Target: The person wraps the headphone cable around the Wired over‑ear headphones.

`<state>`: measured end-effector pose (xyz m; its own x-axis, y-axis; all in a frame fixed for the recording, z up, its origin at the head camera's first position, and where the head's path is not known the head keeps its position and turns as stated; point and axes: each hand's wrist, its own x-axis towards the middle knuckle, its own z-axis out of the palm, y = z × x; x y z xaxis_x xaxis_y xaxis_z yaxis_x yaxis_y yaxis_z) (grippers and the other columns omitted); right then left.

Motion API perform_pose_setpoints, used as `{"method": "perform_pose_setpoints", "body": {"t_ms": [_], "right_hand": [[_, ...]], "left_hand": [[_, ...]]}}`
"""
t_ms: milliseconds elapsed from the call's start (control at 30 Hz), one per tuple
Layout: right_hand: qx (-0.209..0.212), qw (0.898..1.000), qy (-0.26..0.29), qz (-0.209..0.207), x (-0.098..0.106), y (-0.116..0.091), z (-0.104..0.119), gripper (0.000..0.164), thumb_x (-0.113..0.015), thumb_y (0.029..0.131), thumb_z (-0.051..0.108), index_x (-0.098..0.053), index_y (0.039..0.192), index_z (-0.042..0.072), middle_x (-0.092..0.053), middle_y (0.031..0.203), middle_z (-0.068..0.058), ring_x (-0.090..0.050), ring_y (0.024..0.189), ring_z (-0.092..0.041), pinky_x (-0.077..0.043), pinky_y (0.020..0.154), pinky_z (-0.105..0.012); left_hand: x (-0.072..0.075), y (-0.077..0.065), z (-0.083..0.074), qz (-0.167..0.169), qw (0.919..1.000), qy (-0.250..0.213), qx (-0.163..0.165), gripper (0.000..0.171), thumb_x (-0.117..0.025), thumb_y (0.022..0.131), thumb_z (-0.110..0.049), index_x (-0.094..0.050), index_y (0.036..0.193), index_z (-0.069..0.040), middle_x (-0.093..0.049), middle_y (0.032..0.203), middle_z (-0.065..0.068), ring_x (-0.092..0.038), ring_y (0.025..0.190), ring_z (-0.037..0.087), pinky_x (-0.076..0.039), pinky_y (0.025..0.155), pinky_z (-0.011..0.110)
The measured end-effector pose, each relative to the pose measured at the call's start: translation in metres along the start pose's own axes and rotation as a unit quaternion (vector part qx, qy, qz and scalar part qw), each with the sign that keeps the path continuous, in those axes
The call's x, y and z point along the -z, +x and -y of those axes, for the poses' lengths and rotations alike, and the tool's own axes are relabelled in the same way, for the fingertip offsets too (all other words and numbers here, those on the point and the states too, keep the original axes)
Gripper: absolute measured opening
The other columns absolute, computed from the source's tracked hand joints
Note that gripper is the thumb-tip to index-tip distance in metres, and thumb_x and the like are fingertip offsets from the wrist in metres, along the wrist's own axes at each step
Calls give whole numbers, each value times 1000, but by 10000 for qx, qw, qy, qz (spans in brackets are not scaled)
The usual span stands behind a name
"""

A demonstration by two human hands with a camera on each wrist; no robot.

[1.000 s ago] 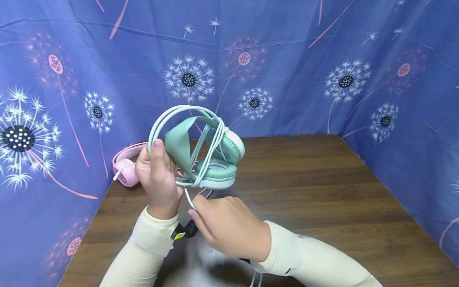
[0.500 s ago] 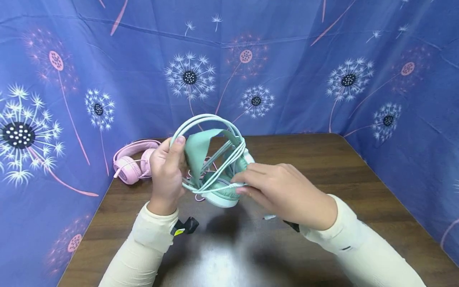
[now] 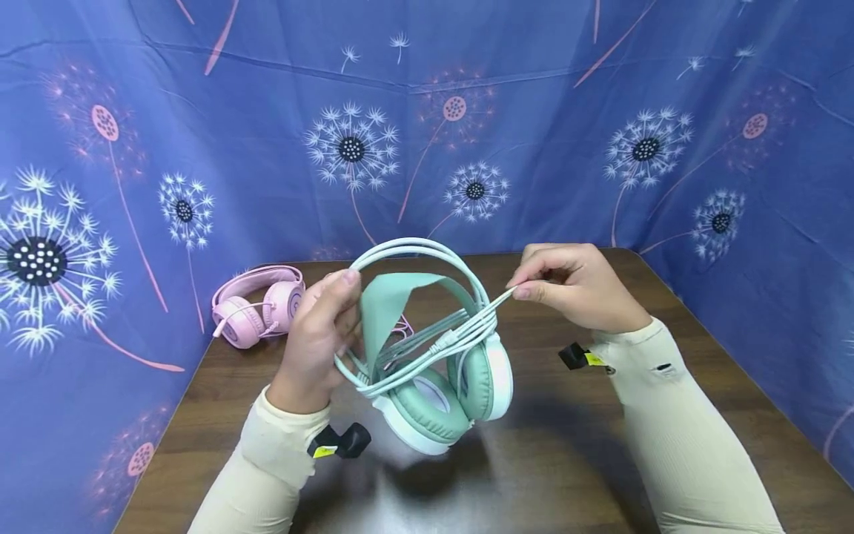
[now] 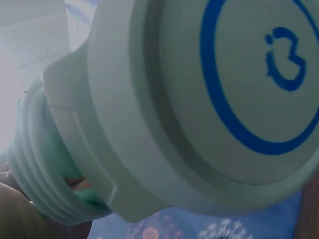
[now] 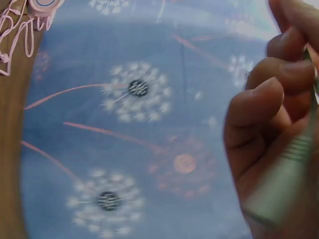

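My left hand point(image 3: 316, 345) grips the headband of mint-green headphones point(image 3: 427, 415) and holds them up over the table, ear cups hanging low. Several turns of their pale green cable point(image 3: 467, 330) are wound across the headband. To the right, my right hand point(image 3: 577, 285) pinches a stretch of this cable between thumb and fingers and draws it out from the wraps. A pale green connector point(image 5: 276, 191) on the cable hangs by the right palm in the right wrist view. An ear cup point(image 4: 184, 129) with a blue ring fills the left wrist view.
Pink headphones point(image 3: 242, 324) with a small microphone arm lie at the table's back left, their pink cord point(image 3: 403, 326) partly hidden behind the green pair. A blue dandelion-print cloth point(image 3: 534, 111) hangs around the brown wooden table point(image 3: 667, 415).
My right hand has carried the cable from below the headphones up to their right side, adding a wrap. The left hand has moved right and lower with the headphones, turning them.
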<state>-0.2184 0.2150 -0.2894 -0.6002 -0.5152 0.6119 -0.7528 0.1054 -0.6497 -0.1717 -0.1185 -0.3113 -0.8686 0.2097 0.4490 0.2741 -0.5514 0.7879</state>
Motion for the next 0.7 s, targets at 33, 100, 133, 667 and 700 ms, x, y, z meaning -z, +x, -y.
{"method": "perform_pose_setpoints", "body": {"t_ms": [33, 100, 133, 667, 700], "right_hand": [[44, 9991, 347, -233, -4, -1, -8, 20, -74, 84, -17, -78, 96, -1, -63, 78, -8, -47, 61, -16, -35, 47, -29], [177, 9929, 948, -702, -17, -3, -25, 14, -71, 86, -17, -76, 95, -7, -66, 82, -13, -50, 60, -18, -38, 46, -29], [244, 9881, 1194, -938, -26, -3, -33, 12, -70, 88, -16, -76, 96, -9, -68, 84, -14, -54, 63, -18, -43, 49, -28], [-636, 9638, 2398, -977, -91, -14, -24, 27, -50, 106, 6, -75, 113, 0, -78, 106, -5, -75, 92, -14, -60, 77, -26], [-211, 9750, 2024, -893, -93, -17, -23, 26, -50, 106, 6, -74, 113, -2, -77, 110, -6, -74, 99, -15, -59, 83, -26]], "left_hand": [[-1, 0, 0, 50, 9999, -158, 16, 45, -53, 108, -27, -37, 66, -19, -19, 50, -5, -13, 40, 12, -7, 37, 27], [-3, -1, 0, 120, 9989, -463, 6, 45, -54, 108, -27, -37, 67, -19, -19, 51, -5, -14, 39, 10, -6, 36, 24], [-4, -1, 1, 163, 9979, -629, -19, 45, -54, 108, -27, -37, 67, -18, -19, 51, -5, -14, 38, 9, -6, 35, 24], [-5, 4, 10, -1003, 9939, -321, -318, 47, -60, 105, -34, -45, 65, -16, -44, 47, -8, -44, 38, 3, -48, 46, 19], [-5, 5, 11, -1116, 9931, -223, -293, 46, -61, 105, -34, -48, 65, -15, -50, 49, -7, -53, 41, 3, -48, 45, 20]]}}
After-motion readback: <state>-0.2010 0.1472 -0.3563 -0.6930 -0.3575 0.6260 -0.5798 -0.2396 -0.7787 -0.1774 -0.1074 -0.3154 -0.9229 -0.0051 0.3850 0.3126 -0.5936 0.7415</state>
